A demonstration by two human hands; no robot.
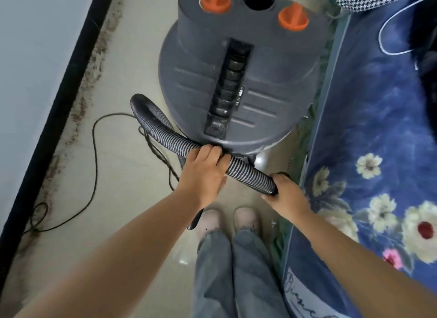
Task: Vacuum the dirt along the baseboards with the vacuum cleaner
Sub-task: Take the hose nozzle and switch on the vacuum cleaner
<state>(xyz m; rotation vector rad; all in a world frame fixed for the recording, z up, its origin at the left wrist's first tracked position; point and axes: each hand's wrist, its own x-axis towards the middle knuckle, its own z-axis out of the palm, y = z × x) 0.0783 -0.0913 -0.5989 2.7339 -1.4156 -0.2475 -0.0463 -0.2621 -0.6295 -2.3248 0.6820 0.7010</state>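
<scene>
Ribbed hose (163,137) gripped by left hand (205,168) and right hand (285,192).

The pale floor (123,194) carries the grey vacuum cleaner (238,81) at top centre, a dirt strip (94,64) along the black baseboard (61,100) at left, a black cord (94,152), and a blue floral rug (378,152) at right.

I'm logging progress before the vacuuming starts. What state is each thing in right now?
Left hand: grips the hose mid-length.
Right hand: holds the hose end.
Hose: looped beside the vacuum, lifted off the floor.
Vacuum cleaner: upright, top port open.
Dirt: still lying along the baseboard.
Power cord: loose on the floor.
</scene>
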